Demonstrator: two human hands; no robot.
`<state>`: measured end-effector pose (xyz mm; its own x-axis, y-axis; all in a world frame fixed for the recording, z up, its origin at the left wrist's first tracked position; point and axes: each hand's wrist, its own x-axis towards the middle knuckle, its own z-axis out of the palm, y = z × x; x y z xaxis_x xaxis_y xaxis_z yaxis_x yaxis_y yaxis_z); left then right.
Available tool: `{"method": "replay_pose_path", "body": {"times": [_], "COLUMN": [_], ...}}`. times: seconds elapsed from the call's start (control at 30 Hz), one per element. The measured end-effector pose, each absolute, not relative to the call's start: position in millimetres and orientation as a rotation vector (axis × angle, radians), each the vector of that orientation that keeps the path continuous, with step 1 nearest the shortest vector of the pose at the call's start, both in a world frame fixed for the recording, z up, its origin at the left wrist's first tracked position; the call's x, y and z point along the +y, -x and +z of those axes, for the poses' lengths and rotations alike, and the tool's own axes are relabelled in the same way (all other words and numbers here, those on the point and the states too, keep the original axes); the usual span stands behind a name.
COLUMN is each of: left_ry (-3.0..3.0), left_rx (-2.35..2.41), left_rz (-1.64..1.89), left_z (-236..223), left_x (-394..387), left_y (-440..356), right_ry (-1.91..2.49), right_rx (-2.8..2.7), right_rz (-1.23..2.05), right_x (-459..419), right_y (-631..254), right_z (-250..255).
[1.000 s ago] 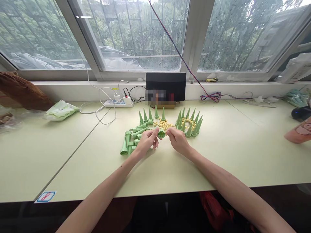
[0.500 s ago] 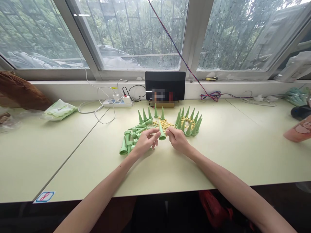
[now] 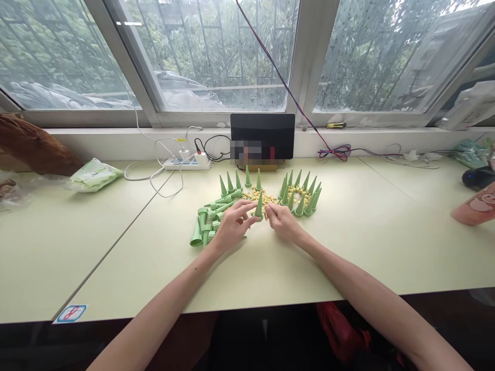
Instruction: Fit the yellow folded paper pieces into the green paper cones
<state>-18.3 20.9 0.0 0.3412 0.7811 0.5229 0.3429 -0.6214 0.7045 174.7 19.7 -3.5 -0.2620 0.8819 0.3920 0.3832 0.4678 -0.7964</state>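
My left hand [image 3: 235, 225] pinches a green plastic plant-watering spike [image 3: 259, 206] by its wide base, with the pointed end upward. Just to the right, my right hand [image 3: 284, 220] is closed in a pinch; what its fingertips hold, if anything, is too small to make out. Behind the hands lies a pile of small yellow pegs [image 3: 258, 196]. More green spikes [image 3: 204, 226] lie in a heap left of my left hand. A ring of upright spikes [image 3: 308, 204] stands beyond my right hand, with yellow pegs inside it.
A short row of upright spikes [image 3: 231, 184] stands behind the heap. Farther back are a black screen [image 3: 263, 135], a power strip [image 3: 187, 164] with loose cables and a green-white packet [image 3: 96, 175]. An orange cup [image 3: 475, 207] is at the right edge.
The spike in my left hand has turned from showing its open base towards me to standing point up. My right hand has hardly moved and stays pinched.
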Motion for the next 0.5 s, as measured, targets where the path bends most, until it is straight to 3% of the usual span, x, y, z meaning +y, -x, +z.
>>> {"method": "replay_pose_path", "body": {"times": [0.23, 0.5], "left_ry": [-2.275, -1.840], "left_rx": [1.095, 1.193], "left_rz": [1.292, 1.188], "left_z": [0.1, 12.7], "left_x": [18.4, 10.7], "left_y": [13.0, 10.2], "right_ry": [1.071, 1.006], "right_rx": [-1.732, -1.778], "right_rz": [0.797, 0.493], "right_x": [19.4, 17.1], "right_y": [-173.0, -174.1], "right_z": [-3.8, -3.3]}}
